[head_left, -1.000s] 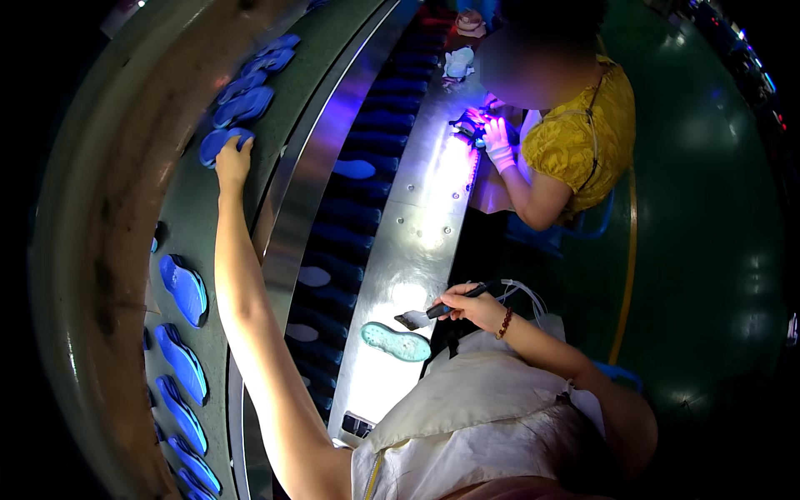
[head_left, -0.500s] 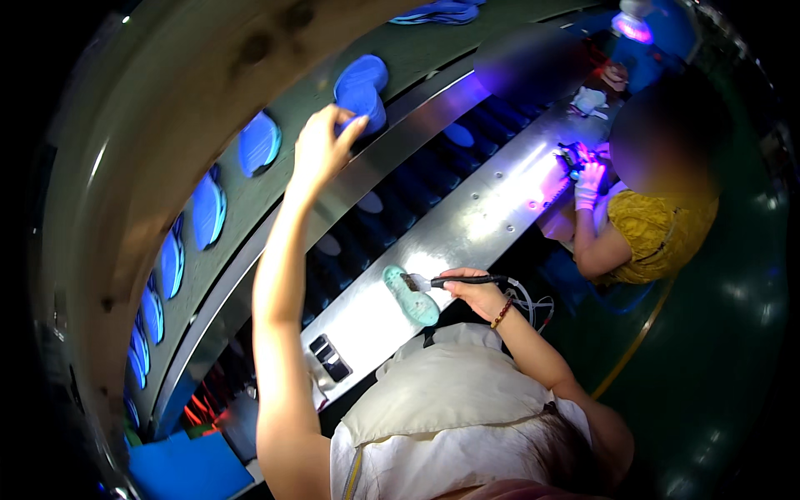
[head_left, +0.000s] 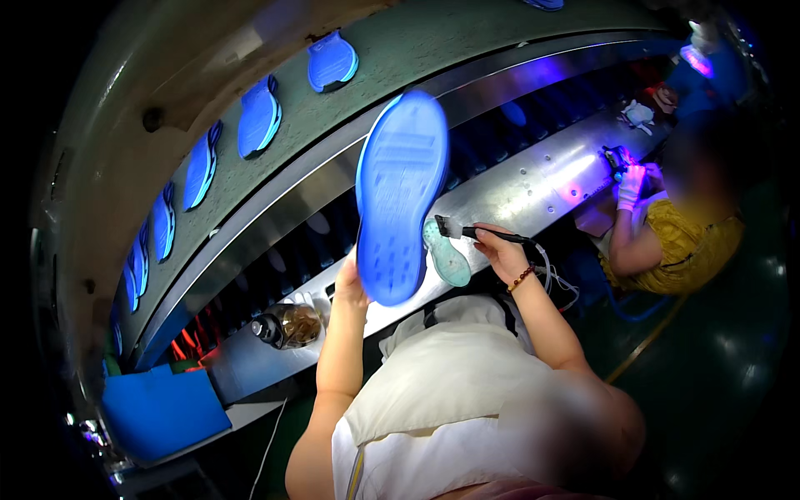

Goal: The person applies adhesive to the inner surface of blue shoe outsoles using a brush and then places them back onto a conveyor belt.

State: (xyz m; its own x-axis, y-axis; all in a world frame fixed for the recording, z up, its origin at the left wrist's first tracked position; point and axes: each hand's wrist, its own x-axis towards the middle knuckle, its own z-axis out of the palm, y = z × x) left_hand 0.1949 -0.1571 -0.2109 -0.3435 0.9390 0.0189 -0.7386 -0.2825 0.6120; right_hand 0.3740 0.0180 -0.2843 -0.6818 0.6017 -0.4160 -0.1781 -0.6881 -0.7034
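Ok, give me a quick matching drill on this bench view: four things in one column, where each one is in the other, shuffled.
Things:
1. blue shoe sole
2. small brush
3. pale green sole
4. glass jar

Places:
A. lying flat on the metal bench
B. on its side at the bench's left end
C. held up in the left hand
D. in the right hand

Pairs: 1-C, 2-D, 3-A, 4-B

blue sole point(head_left: 402, 200): matt, likely rubber | workbench point(head_left: 533, 179): shiny metal | bottle point(head_left: 287, 325): glossy
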